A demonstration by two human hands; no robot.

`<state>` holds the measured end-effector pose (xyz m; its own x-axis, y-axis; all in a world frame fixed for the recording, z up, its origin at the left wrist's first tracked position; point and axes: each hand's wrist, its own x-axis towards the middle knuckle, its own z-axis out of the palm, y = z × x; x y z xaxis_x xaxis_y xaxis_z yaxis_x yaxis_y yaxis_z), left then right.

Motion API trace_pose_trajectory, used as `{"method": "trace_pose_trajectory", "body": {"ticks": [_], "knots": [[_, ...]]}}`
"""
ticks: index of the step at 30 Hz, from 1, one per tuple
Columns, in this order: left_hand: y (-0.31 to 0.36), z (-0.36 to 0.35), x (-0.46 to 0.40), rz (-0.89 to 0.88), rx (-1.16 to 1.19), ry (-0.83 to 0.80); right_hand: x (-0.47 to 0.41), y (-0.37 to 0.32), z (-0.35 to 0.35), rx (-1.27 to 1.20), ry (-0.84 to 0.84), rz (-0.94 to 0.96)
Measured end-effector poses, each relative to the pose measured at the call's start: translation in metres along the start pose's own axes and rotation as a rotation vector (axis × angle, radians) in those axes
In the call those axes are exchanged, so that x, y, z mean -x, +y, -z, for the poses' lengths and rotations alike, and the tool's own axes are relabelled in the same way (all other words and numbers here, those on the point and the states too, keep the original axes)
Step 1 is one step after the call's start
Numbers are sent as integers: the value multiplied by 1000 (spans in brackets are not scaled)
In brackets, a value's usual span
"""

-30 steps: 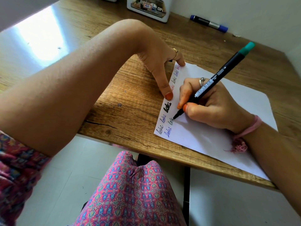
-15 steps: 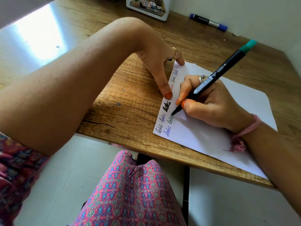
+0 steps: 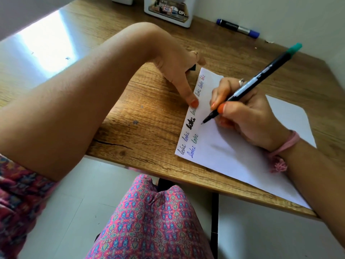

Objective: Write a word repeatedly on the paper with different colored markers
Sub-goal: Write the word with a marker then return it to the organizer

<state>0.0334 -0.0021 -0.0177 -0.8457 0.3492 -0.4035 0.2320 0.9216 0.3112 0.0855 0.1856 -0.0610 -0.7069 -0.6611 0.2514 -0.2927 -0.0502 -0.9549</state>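
Presently: white paper (image 3: pixel 233 150) on wooden desk (image 3: pixel 141 113); right hand (image 3: pixel 248 116) gripping green-capped marker (image 3: pixel 248 85), tip at paper; left hand (image 3: pixel 177 71) pinning paper's edge, thumb extended, remaining fingers curled.

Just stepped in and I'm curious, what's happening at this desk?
A person is writing the word "loki" over and over on a white sheet of paper on a wooden desk. The right hand holds a teal-capped marker with its tip at the paper, in the second row past a blue and a green copy. The left hand pins the paper's edge with a fingertip and seems to hold something small and dark. A blue marker lies by the wall.
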Motion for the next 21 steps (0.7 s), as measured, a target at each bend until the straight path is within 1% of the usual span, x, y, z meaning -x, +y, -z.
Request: {"method": "trace_pose_trajectory", "body": {"ticks": [2,4,6,8,12,18,21], "knots": [[0,4,3,-20,63,-22,-2,0,2,-194,121,-84],[-7,8,2,-44,223,-23,-5,-3,6,-261,213,-107],[-13,11,3,-60,379,-11,-8,-6,9,-239,293,-106],[-20,12,3,-100,469,-42,-8,-8,11,-186,347,-113],[-28,15,8,-167,504,-83,-7,-8,14,-215,329,-171],[-36,15,7,-250,683,-75,-8,-9,12,-111,473,-218],[-37,16,6,-269,733,-79,-8,-10,11,-101,491,-196]]}}
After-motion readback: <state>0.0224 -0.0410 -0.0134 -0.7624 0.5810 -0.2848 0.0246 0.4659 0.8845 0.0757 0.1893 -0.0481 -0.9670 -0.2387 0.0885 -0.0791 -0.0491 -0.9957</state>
